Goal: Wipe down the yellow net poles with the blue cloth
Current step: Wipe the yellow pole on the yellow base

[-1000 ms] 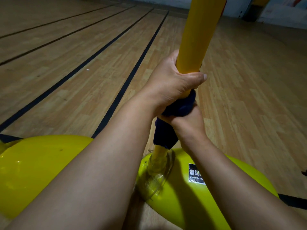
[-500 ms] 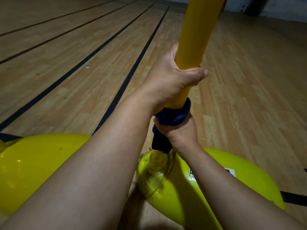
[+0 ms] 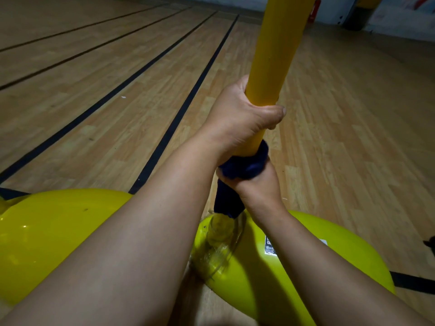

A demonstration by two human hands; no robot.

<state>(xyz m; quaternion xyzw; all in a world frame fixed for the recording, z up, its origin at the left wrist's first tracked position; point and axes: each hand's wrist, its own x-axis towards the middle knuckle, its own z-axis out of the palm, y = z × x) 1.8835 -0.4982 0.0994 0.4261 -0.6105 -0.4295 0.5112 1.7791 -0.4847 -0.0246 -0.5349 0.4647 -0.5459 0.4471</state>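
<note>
A yellow net pole point(image 3: 279, 50) rises from a glossy yellow base point(image 3: 306, 267) on a wooden court floor. My left hand point(image 3: 237, 121) grips the bare pole, thumb across its front. Just below it, my right hand point(image 3: 256, 182) grips the dark blue cloth point(image 3: 244, 165), which is wrapped round the pole. A loose end of the cloth hangs down the pole almost to the clear plastic wrap point(image 3: 219, 245) at its foot.
A second glossy yellow base point(image 3: 47, 236) lies at the lower left, under my left forearm. Black court lines point(image 3: 183, 107) run away across the floor. A wall with a red fire extinguisher point(image 3: 314, 8) stands at the far end.
My right hand has slid the cloth down the pole, leaving a short stretch of bare pole below my left hand. The left hand keeps its grip.
</note>
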